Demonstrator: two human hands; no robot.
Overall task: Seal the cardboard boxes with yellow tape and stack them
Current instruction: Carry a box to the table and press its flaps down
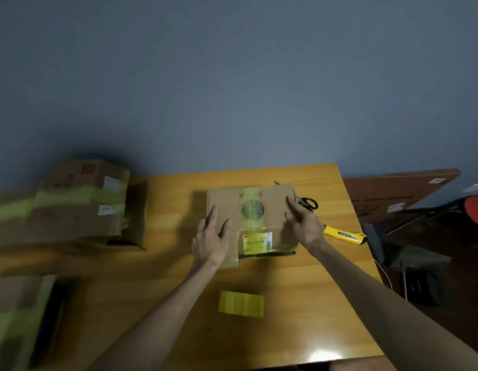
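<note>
A small cardboard box [259, 210] stands in the middle of the wooden table [163, 277], with a strip of yellow tape running over its top and down its front. My left hand [211, 236] lies against the box's left side, fingers straight. My right hand [303, 220] touches its right top edge with straight fingers. A roll of yellow tape [241, 303] lies on the table nearer to me. At the left, a stack of taped cardboard boxes [71, 204] stands, blurred.
Black-handled scissors [309, 204] lie just right of the box. A yellow utility knife [343, 235] lies near the table's right edge. Another taped box [21, 317] sits at the lower left. A flat brown carton [398, 194] leans against the wall beyond the table.
</note>
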